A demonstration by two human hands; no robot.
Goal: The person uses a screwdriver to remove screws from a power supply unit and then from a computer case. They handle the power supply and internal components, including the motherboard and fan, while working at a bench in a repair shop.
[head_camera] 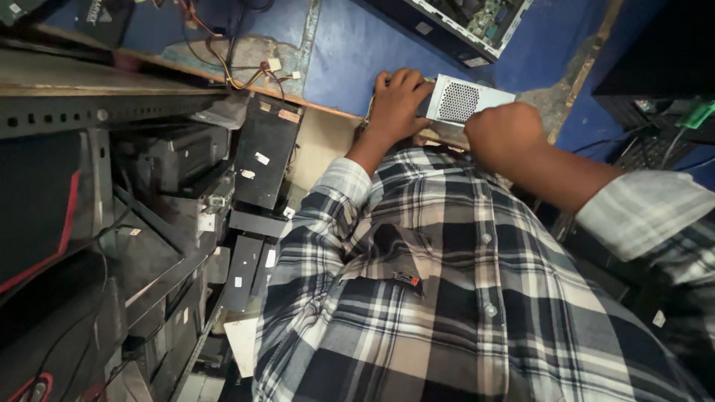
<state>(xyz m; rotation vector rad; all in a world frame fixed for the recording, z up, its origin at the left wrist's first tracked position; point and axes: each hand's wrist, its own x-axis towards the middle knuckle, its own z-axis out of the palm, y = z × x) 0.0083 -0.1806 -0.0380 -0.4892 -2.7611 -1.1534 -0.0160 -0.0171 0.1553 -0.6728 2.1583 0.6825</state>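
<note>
Grey metal power supply box (468,99), w/ round perforated fan grille facing up, sits upper centre of frame, at the near edge of the blue counter (350,52). Left hand (398,104) lies over its left end, fingers curled round the edge, gripping the box. Right hand (505,134) is closed into a fist just right of and below the grille, pressing against the box's near side; can't tell if it holds a small tool or just the casing. Progress, judged from this view only: box is out on the counter and not inside any case, lid looks on, no screws or loose parts visible beside it, so the work on it seems early or mid-way; opening or fitting seems not yet done. Plaid shirt (447,298) fills lower centre. Top centre-right: an open computer case (462,22) w/ circuit board showing. Upper left: bundle of coloured wires (238,71) w/ white connectors. Left side: metal shelf (89,112) stacked w/ dark computer cases and drives. Far right: black keyboard (655,149), partly seen.
</note>
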